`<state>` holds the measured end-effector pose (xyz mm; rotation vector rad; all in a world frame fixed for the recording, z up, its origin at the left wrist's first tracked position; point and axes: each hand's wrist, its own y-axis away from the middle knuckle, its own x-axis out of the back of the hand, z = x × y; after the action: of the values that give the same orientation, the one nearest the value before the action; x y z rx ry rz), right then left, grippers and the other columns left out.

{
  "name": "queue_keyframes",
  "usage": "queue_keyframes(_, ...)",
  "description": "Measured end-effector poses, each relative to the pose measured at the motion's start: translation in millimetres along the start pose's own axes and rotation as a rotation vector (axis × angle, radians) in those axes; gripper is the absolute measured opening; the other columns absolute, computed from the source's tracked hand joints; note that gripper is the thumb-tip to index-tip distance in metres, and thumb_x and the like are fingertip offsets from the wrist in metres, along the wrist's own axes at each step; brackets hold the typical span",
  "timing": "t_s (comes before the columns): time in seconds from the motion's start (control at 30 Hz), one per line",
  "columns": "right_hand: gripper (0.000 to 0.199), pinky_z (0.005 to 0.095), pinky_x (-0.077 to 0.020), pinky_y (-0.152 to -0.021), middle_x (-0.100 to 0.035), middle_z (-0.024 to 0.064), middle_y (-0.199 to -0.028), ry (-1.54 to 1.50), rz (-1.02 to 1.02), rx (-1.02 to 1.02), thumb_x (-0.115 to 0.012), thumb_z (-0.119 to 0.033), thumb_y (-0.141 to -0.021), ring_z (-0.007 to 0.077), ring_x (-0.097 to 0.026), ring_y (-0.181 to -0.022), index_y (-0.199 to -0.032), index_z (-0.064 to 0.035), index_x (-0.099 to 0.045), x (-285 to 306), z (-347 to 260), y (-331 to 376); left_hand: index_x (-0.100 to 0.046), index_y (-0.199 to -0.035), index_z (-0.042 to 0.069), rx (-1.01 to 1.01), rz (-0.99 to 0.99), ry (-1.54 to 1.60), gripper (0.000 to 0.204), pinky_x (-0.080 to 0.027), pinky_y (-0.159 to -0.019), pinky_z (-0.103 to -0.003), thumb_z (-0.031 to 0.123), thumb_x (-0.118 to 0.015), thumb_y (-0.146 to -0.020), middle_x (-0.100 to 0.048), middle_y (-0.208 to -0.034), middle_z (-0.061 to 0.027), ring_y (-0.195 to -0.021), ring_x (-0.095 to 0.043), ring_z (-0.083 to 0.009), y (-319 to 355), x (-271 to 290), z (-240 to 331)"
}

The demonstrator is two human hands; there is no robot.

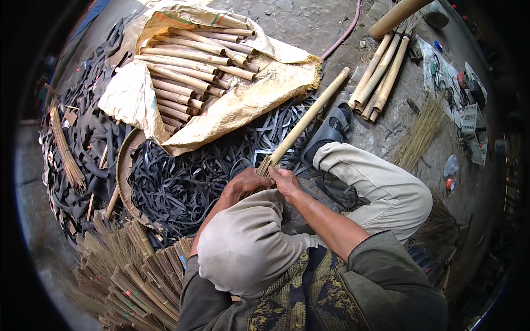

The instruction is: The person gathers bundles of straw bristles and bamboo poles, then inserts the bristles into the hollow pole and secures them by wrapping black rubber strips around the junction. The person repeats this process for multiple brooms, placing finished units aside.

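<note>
A pale bamboo pole (310, 117) slants down from the upper right toward my knees. Its lower end meets a bundle of thin brown sticks (265, 164), like a stick broom's head. My left hand (246, 182) is closed around the bundle, close to my bent left knee. Right beside it, my right hand (286, 183) is closed on the bundle just below the pole's end, thumb pressed against it. The rest of the bundle is hidden by my hands and knee.
A woven sack (259, 99) holding several bamboo tubes (185, 69) lies ahead. Black rubber strips (171, 179) are heaped at left, stick bundles (138, 287) at lower left. Right of the pole are my sandal (330, 132), bamboo poles (382, 71) and loose bristles (422, 132).
</note>
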<state>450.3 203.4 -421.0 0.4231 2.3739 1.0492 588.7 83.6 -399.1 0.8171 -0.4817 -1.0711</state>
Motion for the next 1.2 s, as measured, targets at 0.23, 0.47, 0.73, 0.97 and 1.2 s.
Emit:
queue_keyframes(0.23,0.048,0.031,-0.0572,-0.064,-0.073,0.0061,-0.087,-0.283,0.022,0.051,-0.081,-0.048,-0.088,0.0164,-0.068,-0.069,-0.102,-0.0028,-0.073,-5.4,-7.9,-10.9,-0.073,-0.098,0.0,-0.008,0.001,-0.011,0.029,-0.052,-0.067,-0.037,0.025,-0.076,-0.083,-0.071,-0.083,-0.0094,-0.073,-0.065,-0.0189,-7.4,-4.9,-1.8)
queue_keyframes(0.47,0.042,0.0315,-0.0598,-0.071,-0.075,0.0091,-0.101,-0.316,0.114,0.0,-0.082,-0.033,-0.089,0.0156,-0.07,-0.081,-0.115,-0.0044,-0.066,-12.4,-13.0,-20.3,-0.073,-0.098,-0.001,-0.032,0.032,-0.03,0.031,-0.053,-0.069,-0.038,0.026,-0.076,-0.082,-0.072,-0.084,-0.0115,-0.075,-0.067,-0.0216,-7.1,-12.2,-4.8)
queue_keyframes(0.73,0.037,0.0332,-0.0589,-0.079,-0.075,0.0083,-0.1,-0.302,0.048,-0.018,-0.084,-0.028,-0.087,0.0159,-0.07,-0.087,-0.11,-0.0079,-0.063,-4.9,-12.3,-28.5,-0.073,-0.1,-0.001,-0.049,0.11,-0.112,0.034,-0.054,-0.07,-0.039,0.027,-0.077,-0.081,-0.073,-0.086,-0.0138,-0.077,-0.069,-0.0245,-10.7,-17.4,-1.4)
queue_keyframes(0.97,0.034,0.0313,-0.0566,-0.079,-0.074,0.0082,-0.1,-0.318,0.093,-0.01,-0.083,-0.024,-0.088,0.0154,-0.069,-0.086,-0.109,-0.0059,-0.064,-11.6,-13.7,-29.1,-0.073,-0.1,-0.001,-0.081,0.152,-0.108,0.036,-0.055,-0.071,-0.04,0.028,-0.077,-0.079,-0.074,-0.087,-0.0159,-0.078,-0.071,-0.0272,-10.5,-21.5,-3.1)
queue_keyframes(1.2,0.03,0.0331,-0.0599,-0.081,-0.074,0.0077,-0.099,-0.208,0.128,-0.007,-0.083,-0.023,-0.089,0.0166,-0.071,-0.088,-0.108,-0.007,-0.066,-4.7,-11.0,-34.4,-0.073,-0.101,-0.002,-0.11,0.229,-0.129,0.039,-0.056,-0.073,-0.041,0.029,-0.078,-0.078,-0.075,-0.088,-0.0179,-0.08,-0.073,-0.0298,-2.6,-30.8,6.0)
